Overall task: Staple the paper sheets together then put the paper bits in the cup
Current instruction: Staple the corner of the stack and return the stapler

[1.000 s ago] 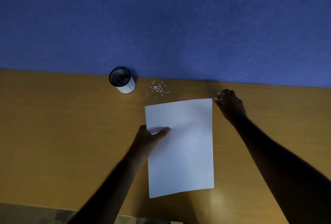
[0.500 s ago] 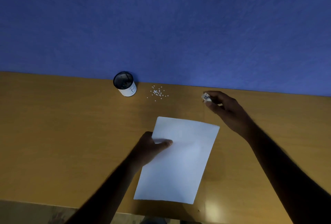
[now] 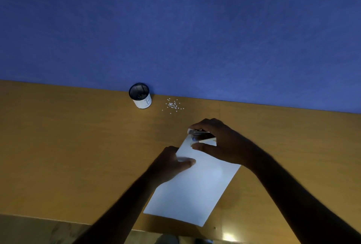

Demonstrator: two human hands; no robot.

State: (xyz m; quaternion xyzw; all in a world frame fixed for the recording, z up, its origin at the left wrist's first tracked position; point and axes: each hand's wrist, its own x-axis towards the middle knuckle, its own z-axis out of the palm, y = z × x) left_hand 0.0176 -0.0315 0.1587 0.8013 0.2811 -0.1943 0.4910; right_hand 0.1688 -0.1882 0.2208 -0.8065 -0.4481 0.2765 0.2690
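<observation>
White paper sheets (image 3: 192, 189) lie tilted on the wooden desk (image 3: 68, 146). My left hand (image 3: 172, 162) presses on their left edge, thumb on top. My right hand (image 3: 220, 142) grips a small silver stapler (image 3: 197, 134) set over the sheets' far corner. A small cup (image 3: 141, 96) with a black rim and a white label stands at the back of the desk by the wall. Several tiny white paper bits (image 3: 172, 105) lie scattered just right of the cup.
A blue wall (image 3: 175, 29) rises directly behind the desk. The desk's near edge (image 3: 58, 219) runs along the bottom, with floor below it.
My right hand has brought the stapler from the back right of the desk onto the sheets' far corner. The sheets have turned clockwise and slid nearer under my left hand.
</observation>
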